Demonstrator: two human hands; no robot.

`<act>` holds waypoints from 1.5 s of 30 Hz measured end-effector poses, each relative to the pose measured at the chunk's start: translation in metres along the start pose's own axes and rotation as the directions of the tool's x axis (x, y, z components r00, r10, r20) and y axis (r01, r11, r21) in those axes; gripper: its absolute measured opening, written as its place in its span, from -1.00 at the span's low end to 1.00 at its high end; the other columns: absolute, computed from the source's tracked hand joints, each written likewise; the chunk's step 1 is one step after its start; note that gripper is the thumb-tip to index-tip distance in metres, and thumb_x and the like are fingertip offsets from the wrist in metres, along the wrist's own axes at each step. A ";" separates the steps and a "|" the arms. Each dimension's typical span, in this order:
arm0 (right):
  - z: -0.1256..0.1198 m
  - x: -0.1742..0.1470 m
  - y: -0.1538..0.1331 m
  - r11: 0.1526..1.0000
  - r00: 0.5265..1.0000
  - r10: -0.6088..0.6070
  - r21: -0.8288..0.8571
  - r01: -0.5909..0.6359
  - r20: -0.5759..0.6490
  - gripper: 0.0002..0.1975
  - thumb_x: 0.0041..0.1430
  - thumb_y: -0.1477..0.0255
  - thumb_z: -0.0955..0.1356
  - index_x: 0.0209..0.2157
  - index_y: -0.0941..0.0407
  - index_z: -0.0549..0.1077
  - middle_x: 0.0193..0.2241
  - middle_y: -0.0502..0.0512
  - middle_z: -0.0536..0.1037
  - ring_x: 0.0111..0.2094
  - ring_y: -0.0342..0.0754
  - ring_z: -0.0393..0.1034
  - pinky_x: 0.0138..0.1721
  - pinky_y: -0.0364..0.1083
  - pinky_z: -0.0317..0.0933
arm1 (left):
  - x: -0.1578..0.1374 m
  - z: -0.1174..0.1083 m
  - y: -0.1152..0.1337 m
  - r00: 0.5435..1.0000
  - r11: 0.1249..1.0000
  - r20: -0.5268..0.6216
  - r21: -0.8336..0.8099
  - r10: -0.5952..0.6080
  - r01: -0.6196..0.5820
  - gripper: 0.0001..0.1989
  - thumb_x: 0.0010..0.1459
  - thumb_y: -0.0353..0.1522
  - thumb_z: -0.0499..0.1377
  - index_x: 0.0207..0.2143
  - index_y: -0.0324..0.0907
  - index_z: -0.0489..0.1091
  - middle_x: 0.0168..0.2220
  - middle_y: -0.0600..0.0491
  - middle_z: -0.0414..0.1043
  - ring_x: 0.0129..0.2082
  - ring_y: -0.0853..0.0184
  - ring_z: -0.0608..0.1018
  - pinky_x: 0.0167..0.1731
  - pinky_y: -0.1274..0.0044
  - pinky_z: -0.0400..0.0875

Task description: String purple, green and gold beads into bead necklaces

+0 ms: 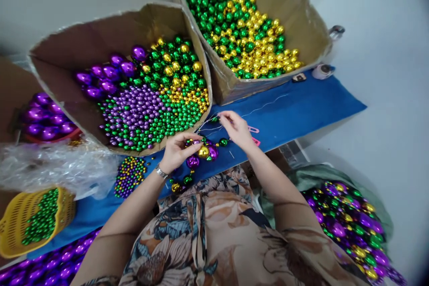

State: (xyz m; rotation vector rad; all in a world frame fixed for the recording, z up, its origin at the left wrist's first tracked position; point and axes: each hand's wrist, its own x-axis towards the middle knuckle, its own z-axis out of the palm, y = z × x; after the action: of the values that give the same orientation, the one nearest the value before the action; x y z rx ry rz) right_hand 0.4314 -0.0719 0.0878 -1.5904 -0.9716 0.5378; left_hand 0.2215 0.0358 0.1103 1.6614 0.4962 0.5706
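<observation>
A string of shiny beads [212, 152] in purple, gold and green hangs over the front edge of the blue cloth. My left hand [177, 149] is closed on it at the thread end, thumb and fingers curled beside a large gold bead. Pale, thin thread [208, 121] runs between my hands, and its loose tail trails right across the cloth. With thumb and forefinger together, my right hand [236, 128] pinches this thread just above the table. A pink clip-like piece [254, 129] lies beside my right wrist.
Two cardboard boxes [53, 65] of loose beads stand behind my hands on the blue cloth [315, 100]. At left are crumpled clear plastic [50, 167], small loose beads [129, 176] and a yellow basket [10, 232]. Finished-looking strings [348, 223] fill a green bag at right.
</observation>
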 end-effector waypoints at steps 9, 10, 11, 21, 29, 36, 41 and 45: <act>-0.093 -0.026 0.105 0.569 0.982 0.081 -0.816 0.096 0.172 -0.69 0.28 0.32 0.23 -0.11 0.13 0.53 -0.15 0.22 0.55 -0.16 0.05 0.36 -0.05 -0.01 0.22 | 0.004 0.005 -0.002 0.998 0.994 -0.010 -0.090 -0.059 0.057 -0.68 -0.03 -0.31 0.39 -0.19 -0.20 0.52 -0.18 -0.04 0.58 -0.25 0.30 0.62 -0.23 0.47 0.58; -0.095 -0.027 0.107 0.567 0.982 0.079 -0.818 0.098 0.173 -0.67 0.29 0.33 0.21 -0.09 0.14 0.52 -0.15 0.23 0.56 -0.15 0.06 0.36 -0.06 -0.01 0.22 | 0.004 0.005 -0.001 0.999 0.994 -0.004 -0.094 -0.053 0.053 -0.67 -0.03 -0.31 0.39 -0.18 -0.20 0.52 -0.17 -0.04 0.58 -0.23 0.29 0.62 -0.21 0.46 0.58; -0.095 -0.027 0.106 0.568 0.986 0.076 -0.819 0.077 0.146 -0.65 0.30 0.34 0.19 -0.08 0.15 0.51 -0.16 0.25 0.55 -0.16 0.05 0.36 -0.09 -0.02 0.23 | 0.004 0.005 -0.001 0.999 0.994 0.005 -0.100 -0.047 0.047 -0.66 -0.03 -0.31 0.39 -0.17 -0.20 0.51 -0.17 -0.04 0.57 -0.21 0.29 0.62 -0.20 0.46 0.58; -0.022 -0.039 -0.003 0.988 0.904 0.154 -0.049 -0.147 0.399 -0.59 0.26 0.10 0.25 -0.04 0.08 0.42 -0.29 0.06 0.54 -0.40 -0.16 0.39 -0.40 -0.17 0.27 | 0.003 0.001 -0.001 0.993 0.993 0.111 -0.115 0.044 -0.031 -0.57 0.01 -0.34 0.37 -0.03 -0.16 0.45 -0.02 -0.08 0.52 -0.01 0.24 0.56 0.04 0.38 0.48; 0.015 -0.032 -0.020 0.999 0.859 -0.002 0.038 -0.020 0.512 -0.69 0.29 0.20 0.26 -0.09 0.08 0.46 -0.25 0.04 0.56 -0.28 -0.11 0.45 -0.24 -0.11 0.32 | 0.004 0.001 0.003 0.986 0.996 0.167 -0.084 0.024 -0.010 -0.57 0.01 -0.35 0.37 -0.03 -0.15 0.46 -0.03 -0.06 0.53 -0.06 0.27 0.58 -0.01 0.40 0.53; -0.012 -0.030 -0.002 0.988 0.968 -0.047 -0.133 0.082 0.247 -0.68 0.30 0.19 0.25 -0.07 0.03 0.49 -0.17 0.07 0.57 -0.17 -0.07 0.46 -0.13 -0.07 0.32 | 0.004 -0.002 0.003 0.991 0.994 0.130 -0.104 -0.003 0.016 -0.54 -0.01 -0.32 0.38 -0.02 -0.15 0.46 0.00 -0.08 0.51 0.00 0.22 0.56 0.03 0.35 0.50; -0.068 -0.031 0.062 0.791 0.992 0.024 -0.604 -0.094 -0.123 -0.56 0.28 0.13 0.22 -0.05 0.12 0.51 -0.21 0.22 0.52 -0.22 0.02 0.41 -0.15 -0.01 0.30 | 0.002 -0.007 -0.002 0.995 0.985 0.092 -0.160 -0.046 0.061 -0.53 -0.04 -0.34 0.40 -0.02 -0.14 0.47 0.00 -0.09 0.51 -0.02 0.19 0.57 -0.07 0.40 0.56; -0.088 -0.041 0.099 0.524 0.967 0.135 -0.813 -0.255 -0.216 -0.57 0.25 0.19 0.24 -0.05 0.16 0.52 -0.19 0.31 0.48 -0.23 0.08 0.35 -0.20 0.01 0.25 | 0.002 -0.009 -0.004 0.991 0.961 0.124 -0.262 -0.052 0.084 -0.51 -0.05 -0.39 0.40 -0.01 -0.10 0.47 0.03 -0.08 0.49 -0.13 0.22 0.62 -0.20 0.45 0.61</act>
State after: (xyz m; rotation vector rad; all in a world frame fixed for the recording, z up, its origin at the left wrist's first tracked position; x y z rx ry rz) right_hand 0.5071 -0.1579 0.0098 -2.6058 -1.0138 0.0674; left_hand 0.2177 0.0443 0.1080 1.4059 0.3721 0.4648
